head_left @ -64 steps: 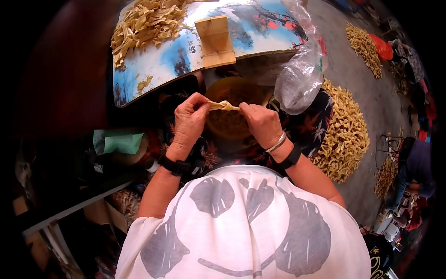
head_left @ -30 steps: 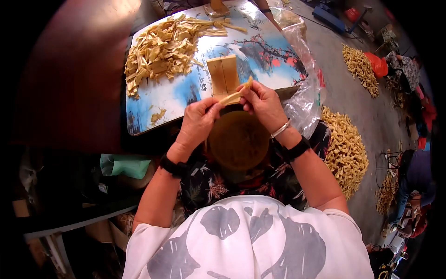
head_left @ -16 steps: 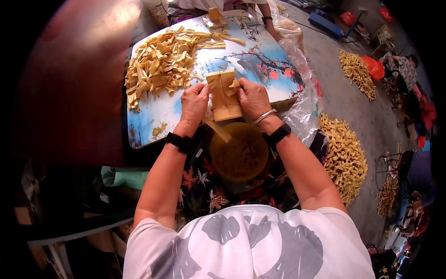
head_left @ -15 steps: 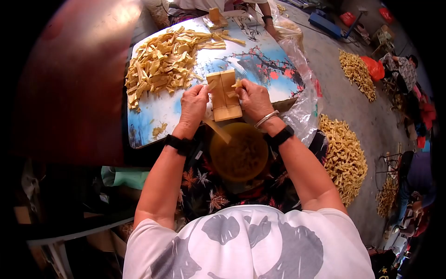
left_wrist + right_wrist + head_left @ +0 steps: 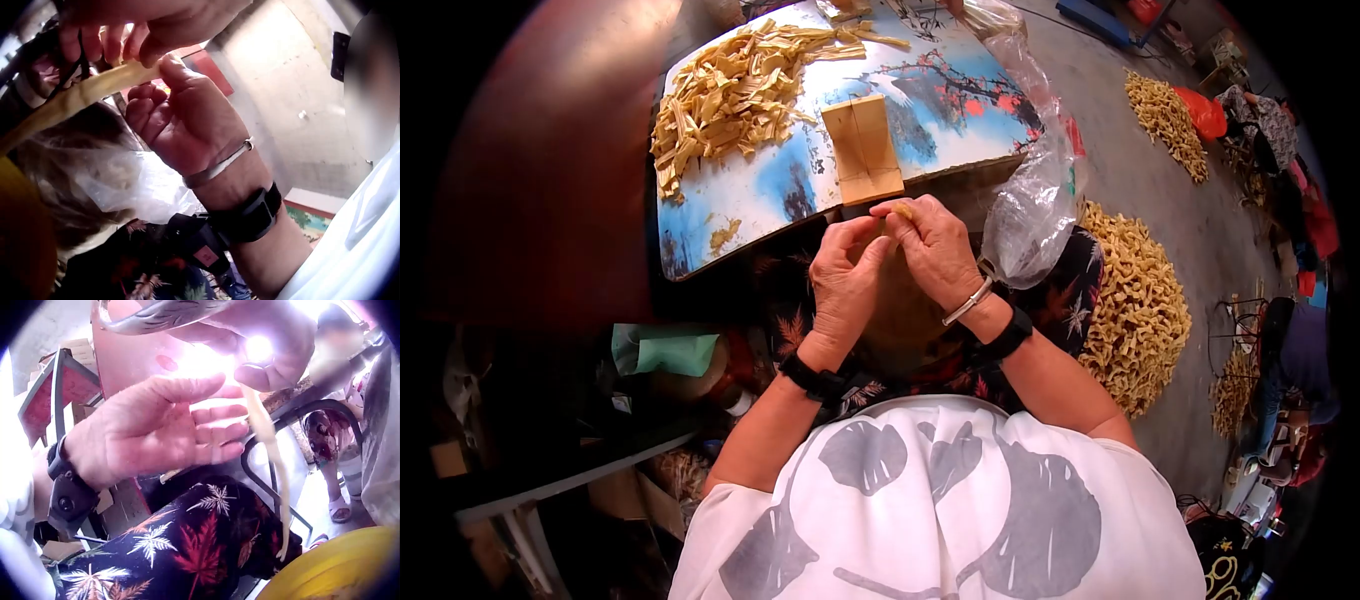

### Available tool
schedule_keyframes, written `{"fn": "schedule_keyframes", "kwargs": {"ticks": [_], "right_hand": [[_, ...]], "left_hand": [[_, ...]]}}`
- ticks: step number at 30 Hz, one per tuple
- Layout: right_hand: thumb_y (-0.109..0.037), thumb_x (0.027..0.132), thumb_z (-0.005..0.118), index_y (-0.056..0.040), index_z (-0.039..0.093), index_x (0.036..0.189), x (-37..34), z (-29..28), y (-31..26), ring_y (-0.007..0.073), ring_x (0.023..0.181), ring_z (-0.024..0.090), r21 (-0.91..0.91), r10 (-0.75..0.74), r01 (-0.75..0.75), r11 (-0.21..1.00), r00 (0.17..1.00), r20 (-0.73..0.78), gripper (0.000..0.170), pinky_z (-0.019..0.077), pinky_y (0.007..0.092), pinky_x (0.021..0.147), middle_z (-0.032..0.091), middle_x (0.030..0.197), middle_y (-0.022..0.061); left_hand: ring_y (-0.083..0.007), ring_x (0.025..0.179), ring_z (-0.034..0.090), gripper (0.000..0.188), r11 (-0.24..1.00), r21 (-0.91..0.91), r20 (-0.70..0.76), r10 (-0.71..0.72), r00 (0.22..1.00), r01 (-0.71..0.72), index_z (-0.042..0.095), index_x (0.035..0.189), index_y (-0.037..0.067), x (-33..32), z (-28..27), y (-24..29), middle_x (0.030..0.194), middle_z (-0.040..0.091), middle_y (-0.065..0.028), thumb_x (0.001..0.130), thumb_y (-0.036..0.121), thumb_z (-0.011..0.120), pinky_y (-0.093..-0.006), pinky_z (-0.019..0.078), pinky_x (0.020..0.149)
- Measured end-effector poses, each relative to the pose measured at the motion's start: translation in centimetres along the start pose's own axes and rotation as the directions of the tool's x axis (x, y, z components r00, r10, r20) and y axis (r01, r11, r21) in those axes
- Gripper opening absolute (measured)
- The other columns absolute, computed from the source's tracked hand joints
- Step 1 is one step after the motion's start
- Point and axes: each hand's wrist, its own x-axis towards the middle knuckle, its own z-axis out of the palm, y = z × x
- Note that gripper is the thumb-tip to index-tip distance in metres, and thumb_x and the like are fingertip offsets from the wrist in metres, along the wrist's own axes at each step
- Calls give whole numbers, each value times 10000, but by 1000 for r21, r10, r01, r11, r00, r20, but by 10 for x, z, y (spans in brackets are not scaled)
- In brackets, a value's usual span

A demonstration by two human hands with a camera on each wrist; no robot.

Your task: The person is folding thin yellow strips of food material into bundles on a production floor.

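Note:
My right hand pinches one end of a flat, pale yellow strip between thumb and fingers. In the right wrist view the strip hangs down from that pinch. My left hand is beside it with its fingers extended, and the right wrist view shows its bare palm. Seen from the left wrist, the strip runs just under the left fingers. Both hands are over the lap, above a yellow bowl. A small wooden stand with an upright back sits at the near table edge.
The painted tabletop carries a heap of loose yellow strips at its far left. Clear plastic sheeting hangs off its right side. Knotted pieces lie in a large pile on the floor, with another pile beyond.
Both hands, which were up at the wooden stand with yellow strip between them, have come back toward the body over the bowl. The left fingers have opened; the right hand still pinches the strip.

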Motion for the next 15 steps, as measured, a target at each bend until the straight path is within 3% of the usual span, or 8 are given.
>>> {"fn": "schedule_keyframes", "kwargs": {"ticks": [1,3,6,7,11,13,14,15], "right_hand": [[-112,948,603,-47,683,1021,-4,-5,-7,185,665,586,35,68,-69,997,998,17,126,465,309,607,586,811,105],[-50,938,585,-39,664,949,-15,-9,-11,251,749,626,59,128,-130,990,991,42,81,495,327,681,610,832,120],[-47,930,583,-35,663,950,-45,-11,-18,294,761,632,30,17,-23,999,985,170,84,503,329,692,621,850,138],[-104,905,631,-35,636,947,-55,-10,-21,355,745,608,84,-8,-10,996,977,213,80,495,379,654,604,826,157],[-106,885,650,-9,627,951,-81,-15,-17,366,843,630,82,10,-32,996,964,264,119,523,375,739,631,922,179],[-89,876,646,-6,624,966,-76,-21,-12,370,852,632,-60,-111,123,991,977,181,124,527,383,757,632,938,186],[-81,872,643,-5,623,973,-72,-23,-8,372,856,633,-136,-174,194,972,974,145,129,528,387,766,632,946,190],[-53,936,571,16,614,966,-70,-23,-2,366,800,639,-198,-288,316,928,945,158,87,535,374,763,605,1065,179]], "left_hand": [[-140,839,647,176,956,-115,62,-266,962,271,669,1021,32,-5,-6,-6,878,673,-33,939,187,662,-256,526,784],[-138,855,647,214,624,-269,261,-686,679,734,653,1000,47,-15,-21,-11,897,670,-19,958,256,645,-268,534,802],[-166,816,656,253,43,-448,654,-665,360,893,644,966,77,-27,-24,-1,928,677,-34,957,330,633,-291,552,755],[-171,822,665,232,37,-562,642,-611,464,826,651,1024,48,-34,-20,-9,952,683,-56,956,270,640,-308,559,728],[-168,811,678,226,463,-353,521,-625,582,813,656,1129,27,-36,-12,-39,954,696,-71,951,163,629,-354,562,725],[-209,789,685,201,881,222,442,-473,762,418,665,1105,35,-35,-13,-27,959,686,-115,929,124,624,-350,553,713],[-230,778,689,192,865,492,461,-357,812,101,670,1092,39,-35,-13,-23,961,681,-136,919,104,621,-347,548,707],[-362,787,657,295,856,464,512,-48,858,-229,680,1116,121,-37,-13,-24,982,652,-185,825,89,644,-386,550,698]]}}
